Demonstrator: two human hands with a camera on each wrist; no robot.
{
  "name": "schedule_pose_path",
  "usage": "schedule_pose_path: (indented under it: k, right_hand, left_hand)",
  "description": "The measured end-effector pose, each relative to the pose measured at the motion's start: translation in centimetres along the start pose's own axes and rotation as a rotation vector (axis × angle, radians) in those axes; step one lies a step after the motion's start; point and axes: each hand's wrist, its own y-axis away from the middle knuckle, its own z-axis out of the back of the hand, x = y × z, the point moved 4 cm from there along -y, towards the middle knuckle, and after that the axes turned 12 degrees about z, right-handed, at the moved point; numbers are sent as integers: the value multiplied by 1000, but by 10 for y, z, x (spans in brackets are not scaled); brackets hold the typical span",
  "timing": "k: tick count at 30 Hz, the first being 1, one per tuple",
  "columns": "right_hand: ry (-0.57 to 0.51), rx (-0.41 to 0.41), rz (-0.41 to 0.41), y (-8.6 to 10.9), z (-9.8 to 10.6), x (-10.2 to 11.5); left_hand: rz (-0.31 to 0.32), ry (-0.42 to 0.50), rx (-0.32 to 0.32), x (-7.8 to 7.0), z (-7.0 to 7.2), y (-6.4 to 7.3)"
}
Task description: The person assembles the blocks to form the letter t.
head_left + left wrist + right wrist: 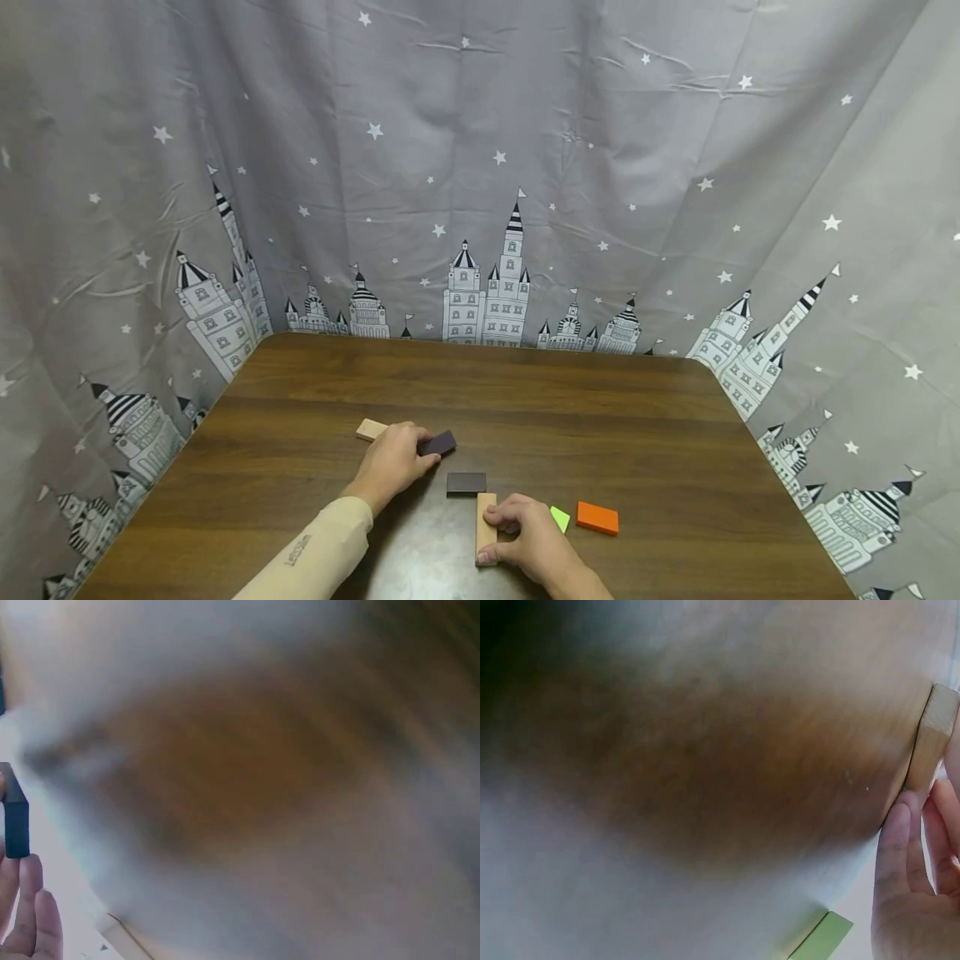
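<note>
With thumb and fingers, my left hand [392, 461] pinches a dark block [438, 444] left of the table's middle. That block looks blue-black [16, 825] at the left edge of the left wrist view, fingers around it. My right hand [538, 540] grips the long sides of a light wooden block [486, 515], which lies on the table pointing toward me. Another dark block [467, 483] lies crosswise just beyond the wooden block's far end. At the right edge of the right wrist view, the wooden block [930, 742] shows between the fingers.
Beyond my left hand lies a second light wooden block [371, 429], partly covered. A lime green block [560, 518] and an orange block [597, 517] lie right of my right hand. A grey curtain [585, 183] printed with castles surrounds the brown wooden table [600, 417].
</note>
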Motion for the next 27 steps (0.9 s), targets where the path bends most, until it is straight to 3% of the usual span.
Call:
schedule_pose_path:
  k: [3,7,10,17,21,27]
  right_hand:
    - [-4,-6,8,0,0,1]
    - [-16,-16,32,1,0,1]
    - [-27,-21,46,1,0,2]
    - [-9,-44,89,2,1,1]
    - [-4,-48,100,2,1,0]
    - [-9,-59,116,2,1,1]
  left_hand:
    - [-24,88,6,-12,1,-2]
    - [-117,190,60,-36,-3,1]
    - [-174,186,111,-54,-9,4]
    - [-240,126,213,-85,-27,8]
    - [-247,83,264,-95,-36,10]
    - [-184,55,322,-96,-43,12]
